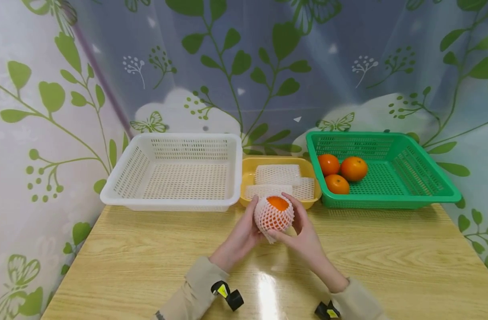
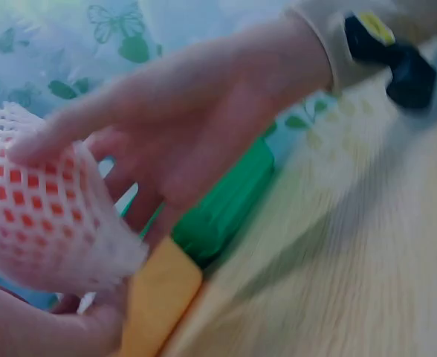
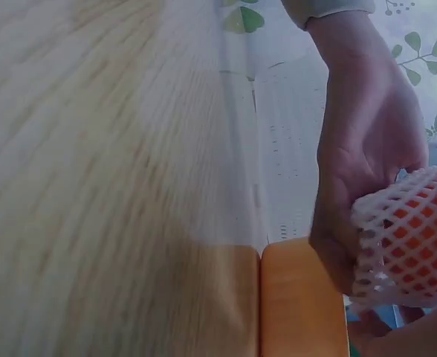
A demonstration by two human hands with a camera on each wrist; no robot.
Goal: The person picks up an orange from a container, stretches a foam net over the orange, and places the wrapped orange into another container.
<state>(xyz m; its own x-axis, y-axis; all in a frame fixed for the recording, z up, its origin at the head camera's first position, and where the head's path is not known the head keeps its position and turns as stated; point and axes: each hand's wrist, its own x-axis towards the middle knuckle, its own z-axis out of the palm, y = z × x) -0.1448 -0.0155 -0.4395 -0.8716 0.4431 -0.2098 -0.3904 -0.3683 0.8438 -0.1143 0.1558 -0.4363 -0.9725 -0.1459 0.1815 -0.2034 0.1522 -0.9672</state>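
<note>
An orange (image 1: 277, 203) sits inside a white foam net sleeve (image 1: 272, 221), its bare top showing through the sleeve's open end. My left hand (image 1: 241, 234) grips the netted fruit from the left. From the right, my right hand (image 1: 307, 242) holds it too, the thumb across the front of the net and the fingers behind. The left wrist view shows the loose end of the net (image 2: 122, 256) gathered past the fruit, between the two hands. Both hands are above the table, just in front of the yellow basket. The fingertips behind the fruit are partly hidden.
Behind the hands stands a yellow basket (image 1: 249, 165) with several flat foam nets (image 1: 277, 173). A white basket (image 1: 172, 202) is to its left. On the right, a green basket (image 1: 391, 200) holds three oranges (image 1: 353, 169). A patterned curtain (image 1: 244, 89) hangs behind the wooden table (image 1: 148, 249).
</note>
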